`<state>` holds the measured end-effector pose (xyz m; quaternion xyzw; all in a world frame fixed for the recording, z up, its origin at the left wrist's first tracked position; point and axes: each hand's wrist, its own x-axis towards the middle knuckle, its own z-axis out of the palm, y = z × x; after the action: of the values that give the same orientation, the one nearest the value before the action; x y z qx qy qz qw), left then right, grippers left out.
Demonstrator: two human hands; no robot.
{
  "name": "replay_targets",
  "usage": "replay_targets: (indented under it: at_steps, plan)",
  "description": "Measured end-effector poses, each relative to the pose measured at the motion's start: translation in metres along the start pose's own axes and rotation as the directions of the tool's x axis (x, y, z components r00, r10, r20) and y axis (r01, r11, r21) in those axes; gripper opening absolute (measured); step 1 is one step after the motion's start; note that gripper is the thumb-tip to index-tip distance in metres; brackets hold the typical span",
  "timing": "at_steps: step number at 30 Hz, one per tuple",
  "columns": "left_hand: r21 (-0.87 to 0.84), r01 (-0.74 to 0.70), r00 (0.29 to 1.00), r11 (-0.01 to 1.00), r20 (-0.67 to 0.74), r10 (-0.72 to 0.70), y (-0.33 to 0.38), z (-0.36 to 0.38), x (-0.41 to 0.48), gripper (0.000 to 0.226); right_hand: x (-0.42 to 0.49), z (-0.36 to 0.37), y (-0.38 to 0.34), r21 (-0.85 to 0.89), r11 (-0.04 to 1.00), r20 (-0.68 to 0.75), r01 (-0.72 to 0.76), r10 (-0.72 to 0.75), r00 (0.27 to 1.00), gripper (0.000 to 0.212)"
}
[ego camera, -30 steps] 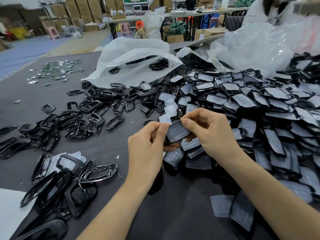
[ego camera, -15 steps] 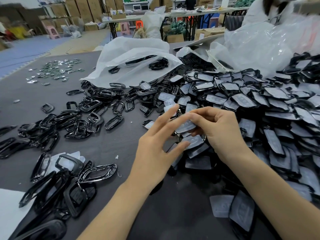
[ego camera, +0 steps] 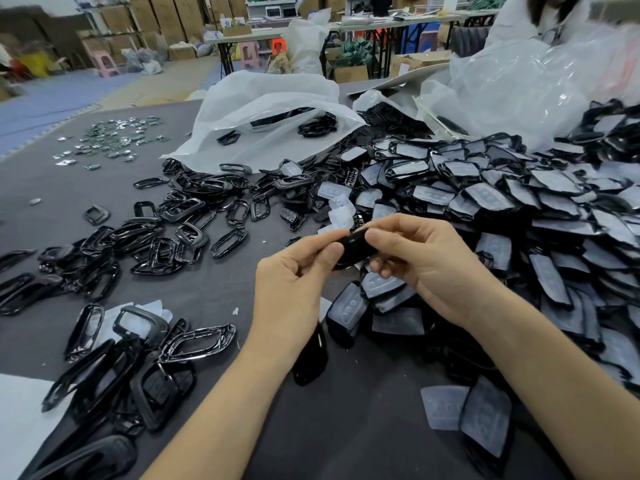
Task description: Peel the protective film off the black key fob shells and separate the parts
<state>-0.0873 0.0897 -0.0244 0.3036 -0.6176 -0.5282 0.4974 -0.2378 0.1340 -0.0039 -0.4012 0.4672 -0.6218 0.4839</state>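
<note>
A: Nearest?
B: 1 loose film (ego camera: 441, 407), flat on the dark table (ego camera: 346, 438).
A: Above that?
B: 1 black shell (ego camera: 355, 249), pinched at its ends by the left hand (ego camera: 294, 271) and the right hand (ego camera: 426, 265), up over the table.
A: Further out?
B: Big heaps: shells with film (ego camera: 519, 202) on the right, black frames (ego camera: 173, 237) on the left. Then a white bag (ego camera: 263, 133) at the back.
</note>
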Motion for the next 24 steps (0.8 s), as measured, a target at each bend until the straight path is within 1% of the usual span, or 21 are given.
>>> replay_targets:
  at_steps: [2,3,6,9,11,14,16,20,24]
  plan:
    - [-0.182,0.138,0.99,0.974,0.039,-0.133,0.0003,0.0001,0.0006,0.015,-0.0001,0.0002,0.0005,-0.023,1.0,-0.003,-0.004,0.004,1.0,0.02]
    - [-0.24,0.189,0.982,0.952,0.054,-0.182,-0.0001,0.0004,0.0004,0.017,0.0,0.0005,0.0009,-0.021,1.0,-0.013,-0.005,0.005,1.0,0.019]
    - [-0.339,0.29,0.957,0.895,0.089,-0.276,0.0005,0.0006,0.0009,0.019,0.0006,0.0012,0.0024,-0.017,1.0,-0.043,0.018,-0.019,0.999,0.013]
    - [-0.441,0.401,0.916,0.802,0.177,-0.361,0.0051,0.0001,0.0023,0.019,0.0009,0.0013,0.0037,-0.015,0.999,-0.047,0.039,-0.04,0.998,0.013]
    - [-0.48,0.456,0.889,0.749,0.212,-0.405,0.0061,-0.0005,0.0028,0.019,0.0015,0.0013,0.0048,-0.008,0.999,-0.048,0.05,-0.05,0.998,0.013]
    - [-0.521,0.487,0.87,0.701,0.224,-0.438,0.0061,-0.0002,0.003,0.019,0.0022,0.0012,0.0055,0.006,0.998,-0.061,0.055,-0.054,0.997,0.011]
    - [-0.536,0.488,0.869,0.689,0.232,-0.436,0.0056,-0.0002,0.0034,0.02,0.0026,0.0008,0.0049,0.037,0.998,-0.076,0.049,-0.046,0.996,0.012]
    - [-0.509,0.473,0.879,0.719,0.217,-0.424,0.0041,-0.0011,0.0042,0.022,0.0032,-0.0013,0.0022,0.135,0.991,-0.064,-0.022,0.031,0.997,0.016]
    - [-0.52,0.462,0.884,0.719,0.207,-0.418,0.0043,-0.0007,0.0039,0.022,0.0027,-0.0017,-0.0004,0.178,0.978,-0.03,-0.106,0.113,0.993,0.015]
